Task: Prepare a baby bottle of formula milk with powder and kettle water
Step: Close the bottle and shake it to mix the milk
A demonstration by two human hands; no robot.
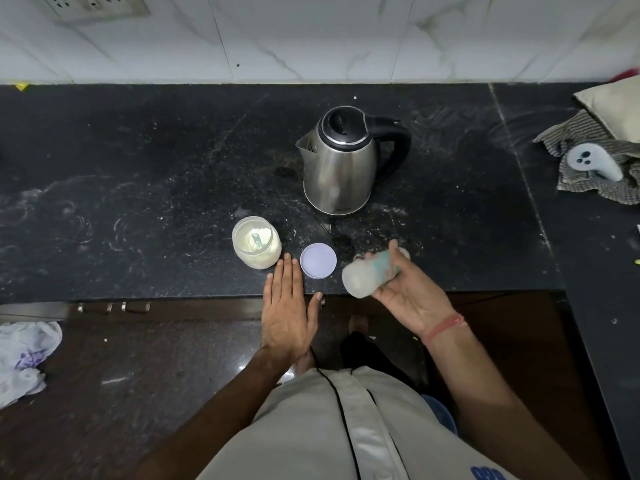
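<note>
A steel kettle (341,168) with a black lid and handle stands on the black counter (138,188). Nearer the front edge is an uncapped jar of white powder (255,242) with a scoop inside, and its pale purple lid (318,260) lies beside it. My right hand (405,296) grips a blurred baby bottle (367,273), tilted on its side over the counter's front edge. With straight fingers, my left hand (287,306) rests flat on the counter edge, just left of the lid.
A striped cloth (588,161) with a white device (594,161) on it and a cushion (613,105) lie at the far right. A wall socket (97,6) is at top left. A crumpled bag (26,355) lies on the floor at left.
</note>
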